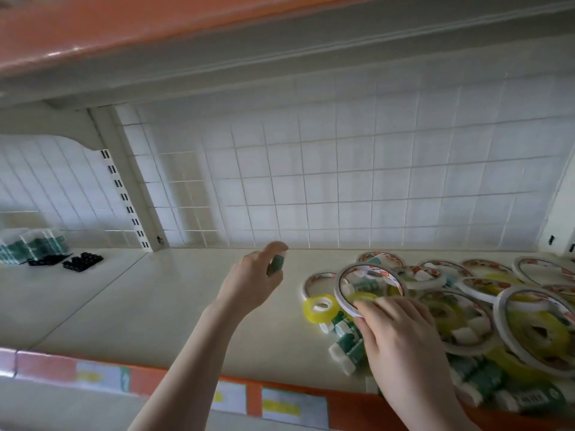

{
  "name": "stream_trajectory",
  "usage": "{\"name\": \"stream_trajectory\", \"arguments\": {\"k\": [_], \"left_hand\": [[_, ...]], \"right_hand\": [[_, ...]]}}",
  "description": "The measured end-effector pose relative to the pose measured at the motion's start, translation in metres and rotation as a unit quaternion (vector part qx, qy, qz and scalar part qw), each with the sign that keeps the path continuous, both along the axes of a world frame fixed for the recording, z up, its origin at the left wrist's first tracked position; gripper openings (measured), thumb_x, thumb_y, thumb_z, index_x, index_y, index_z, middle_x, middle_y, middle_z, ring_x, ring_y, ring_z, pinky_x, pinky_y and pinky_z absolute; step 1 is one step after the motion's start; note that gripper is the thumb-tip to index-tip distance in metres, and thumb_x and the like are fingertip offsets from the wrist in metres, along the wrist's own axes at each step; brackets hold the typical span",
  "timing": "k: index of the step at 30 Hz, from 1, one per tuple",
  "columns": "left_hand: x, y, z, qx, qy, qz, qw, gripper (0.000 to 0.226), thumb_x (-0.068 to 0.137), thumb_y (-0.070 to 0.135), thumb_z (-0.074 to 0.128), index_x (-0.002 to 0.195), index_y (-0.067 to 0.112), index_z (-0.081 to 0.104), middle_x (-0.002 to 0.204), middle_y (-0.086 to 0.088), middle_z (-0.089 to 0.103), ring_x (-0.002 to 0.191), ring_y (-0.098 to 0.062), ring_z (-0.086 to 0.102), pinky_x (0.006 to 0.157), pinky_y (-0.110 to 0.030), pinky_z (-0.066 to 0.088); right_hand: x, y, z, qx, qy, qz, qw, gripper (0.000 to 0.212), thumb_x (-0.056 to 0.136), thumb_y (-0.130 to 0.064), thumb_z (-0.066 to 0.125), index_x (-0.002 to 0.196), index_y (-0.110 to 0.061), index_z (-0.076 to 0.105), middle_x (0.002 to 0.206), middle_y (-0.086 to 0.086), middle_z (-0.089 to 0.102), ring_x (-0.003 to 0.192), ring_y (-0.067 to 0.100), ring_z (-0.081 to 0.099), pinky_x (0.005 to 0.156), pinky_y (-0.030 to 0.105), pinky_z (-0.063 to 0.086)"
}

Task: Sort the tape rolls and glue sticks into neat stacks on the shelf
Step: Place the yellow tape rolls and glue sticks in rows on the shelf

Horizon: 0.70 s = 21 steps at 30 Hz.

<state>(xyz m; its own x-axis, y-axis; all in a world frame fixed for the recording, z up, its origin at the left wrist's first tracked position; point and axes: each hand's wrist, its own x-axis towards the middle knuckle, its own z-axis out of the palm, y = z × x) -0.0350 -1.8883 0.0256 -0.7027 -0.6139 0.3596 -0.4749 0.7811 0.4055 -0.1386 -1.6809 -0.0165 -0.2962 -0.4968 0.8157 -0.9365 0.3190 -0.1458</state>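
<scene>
To sort well, the glue stick (275, 265) should be stood upright on bare shelf (174, 293), well apart from the jumble, so later sticks can line up against it. The left hand (252, 281) pinches that green stick above the open middle of the shelf. The right hand (401, 334) grips the rim of a white tape roll (367, 287), tilted up at the pile's left edge. A yellow tape roll (320, 307) lies flat just beside it; more glue sticks (348, 346) lie under the right hand.

Cream shelf (161, 306); jumbled tape rolls (466, 306), glue sticks (348, 346) right; possibly packets (31, 247) left.
</scene>
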Motion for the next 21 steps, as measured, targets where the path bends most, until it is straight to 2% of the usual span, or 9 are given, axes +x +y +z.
{"name": "stream_trajectory", "arguments": {"k": [1, 3, 7, 9, 11, 14, 17, 21], "left_hand": [[0.012, -0.005, 0.002, -0.005, 0.011, 0.01, 1.0, 0.039, 0.088, 0.018, 0.053, 0.125, 0.029, 0.048, 0.085, -0.002, 0.057, 0.077, -0.027, 0.054, 0.069, -0.032, 0.045], [0.039, -0.017, 0.004, -0.01, 0.034, 0.027, 0.999, 0.038, 0.088, 0.019, 0.054, 0.124, 0.031, 0.048, 0.083, 0.0, 0.057, 0.073, -0.024, 0.053, 0.067, -0.032, 0.046], [0.105, -0.05, 0.003, -0.011, 0.081, 0.054, 0.995, 0.043, 0.089, 0.02, 0.055, 0.128, 0.035, 0.046, 0.085, 0.003, 0.056, 0.068, -0.02, 0.049, 0.063, -0.029, 0.039], [0.143, -0.07, 0.0, -0.018, 0.095, 0.066, 0.993, 0.049, 0.088, 0.019, 0.056, 0.133, 0.036, 0.044, 0.092, -0.002, 0.059, 0.072, -0.024, 0.05, 0.064, -0.028, 0.035], [0.181, -0.093, -0.002, -0.022, 0.1, 0.075, 0.992, 0.053, 0.088, 0.018, 0.056, 0.136, 0.037, 0.042, 0.097, -0.004, 0.058, 0.08, -0.028, 0.055, 0.067, -0.029, 0.038], [0.238, -0.135, -0.007, -0.023, 0.091, 0.085, 0.992, 0.058, 0.088, 0.018, 0.055, 0.138, 0.041, 0.036, 0.102, -0.001, 0.056, 0.085, -0.027, 0.057, 0.073, -0.033, 0.043], [0.29, -0.177, -0.012, -0.012, 0.093, 0.093, 0.991, 0.062, 0.089, 0.017, 0.054, 0.14, 0.044, 0.031, 0.112, -0.002, 0.055, 0.087, -0.027, 0.059, 0.076, -0.035, 0.046], [0.347, -0.225, -0.015, -0.001, 0.084, 0.104, 0.991, 0.063, 0.091, 0.018, 0.052, 0.141, 0.046, 0.025, 0.106, 0.0, 0.052, 0.085, -0.025, 0.057, 0.076, -0.035, 0.045]], "right_hand": [[0.007, -0.009, 0.0, -0.005, 0.007, 0.007, 1.0, 0.005, 0.076, -0.01, 0.065, 0.078, -0.012, 0.07, 0.067, 0.0, 0.058, 0.064, 0.025, 0.06, 0.072, 0.034, 0.047], [0.024, -0.029, -0.002, -0.006, 0.012, 0.021, 1.0, 0.016, 0.079, -0.017, 0.053, 0.076, -0.013, 0.069, 0.066, -0.001, 0.057, 0.064, 0.026, 0.059, 0.073, 0.032, 0.039], [0.073, -0.077, -0.005, -0.006, 0.014, 0.058, 0.998, 0.008, 0.071, -0.01, 0.06, 0.072, -0.014, 0.067, 0.064, 0.0, 0.056, 0.062, 0.027, 0.058, 0.07, 0.031, 0.036], [0.101, -0.104, -0.006, -0.008, 0.019, 0.073, 0.997, 0.014, 0.075, -0.014, 0.053, 0.072, -0.015, 0.067, 0.064, -0.001, 0.056, 0.062, 0.026, 0.058, 0.07, 0.031, 0.035], [0.133, -0.133, -0.008, -0.005, 0.016, 0.08, 0.997, 0.017, 0.076, -0.017, 0.049, 0.07, -0.016, 0.066, 0.062, -0.002, 0.055, 0.061, 0.025, 0.057, 0.07, 0.03, 0.034], [0.181, -0.18, -0.009, -0.001, 0.009, 0.087, 0.996, 0.005, 0.069, -0.015, 0.061, 0.069, -0.017, 0.066, 0.062, -0.002, 0.056, 0.06, 0.025, 0.057, 0.068, 0.031, 0.035], [0.224, -0.228, -0.011, 0.008, -0.001, 0.099, 0.995, 0.005, 0.065, -0.016, 0.064, 0.069, -0.016, 0.067, 0.062, -0.002, 0.057, 0.059, 0.025, 0.058, 0.067, 0.03, 0.035], [0.266, -0.287, -0.006, 0.012, -0.015, 0.103, 0.995, 0.008, 0.062, -0.015, 0.065, 0.07, -0.015, 0.068, 0.06, -0.002, 0.057, 0.059, 0.025, 0.059, 0.066, 0.029, 0.034]]}}
